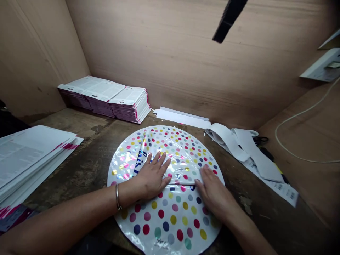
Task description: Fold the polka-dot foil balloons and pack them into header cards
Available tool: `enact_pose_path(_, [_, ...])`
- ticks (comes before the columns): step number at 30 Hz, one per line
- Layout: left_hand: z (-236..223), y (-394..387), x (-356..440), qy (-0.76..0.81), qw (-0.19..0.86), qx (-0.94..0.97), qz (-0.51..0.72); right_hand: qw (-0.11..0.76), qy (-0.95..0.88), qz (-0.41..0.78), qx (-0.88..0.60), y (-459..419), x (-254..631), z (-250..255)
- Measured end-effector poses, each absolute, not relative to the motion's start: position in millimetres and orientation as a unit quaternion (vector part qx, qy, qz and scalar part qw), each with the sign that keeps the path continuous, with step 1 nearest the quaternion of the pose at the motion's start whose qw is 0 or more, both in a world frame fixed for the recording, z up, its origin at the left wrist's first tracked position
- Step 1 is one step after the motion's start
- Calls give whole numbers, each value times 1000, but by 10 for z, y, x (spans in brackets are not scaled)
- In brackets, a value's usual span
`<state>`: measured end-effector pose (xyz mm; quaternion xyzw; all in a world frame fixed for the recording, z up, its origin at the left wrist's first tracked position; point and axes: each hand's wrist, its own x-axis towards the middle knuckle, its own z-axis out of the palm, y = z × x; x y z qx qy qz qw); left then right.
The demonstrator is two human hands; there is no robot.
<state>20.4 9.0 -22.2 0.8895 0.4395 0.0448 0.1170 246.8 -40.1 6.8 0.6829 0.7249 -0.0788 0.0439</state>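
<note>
A flat, round foil balloon [170,212] with many coloured dots lies on the table in front of me. Its upper middle carries a folded flap with a crease running across it, and blue lettering shows partly beside my left fingers. My left hand [152,177] rests palm down on the flap, fingers spread. At the flap's right end, my right hand [214,189] touches the foil, its thumb near the crease and apart from the fingers. Whether the foil is pinched under those fingers is hidden.
Stacked printed cards [106,95] stand against the back wall, and another card stack [34,152] lies at the left. Curled label strips [247,145] lie at the right, beside black-handled scissors [261,140]. A white cable [292,117] hangs on the right wall.
</note>
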Motion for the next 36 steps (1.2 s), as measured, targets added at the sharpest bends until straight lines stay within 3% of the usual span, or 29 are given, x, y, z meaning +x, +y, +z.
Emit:
enact_pose_path(5, [-240,45,215,435,123,890,62,-59,804,-32,591,-158,2254,123])
enact_pose_path(14, [77,753,-413,660,87,744,50,-11,825,-127,550,-93,2066,-58])
enact_pose_path(20, [-16,141,-361,468,103,876,57,-19,827,-104,552,-84,2080,-102])
enact_pose_path(25, [35,29,-872,546,130,827,0,-19,824,-116,554,-97,2068,-98])
enact_pose_path(30, [264,460,-865,675,303,652,166,-13,820,-116,561,-107,2058,-69])
enact_pose_path(36, [176,992,-429,701,423,543,184,2,812,-128,570,-111,2027,7])
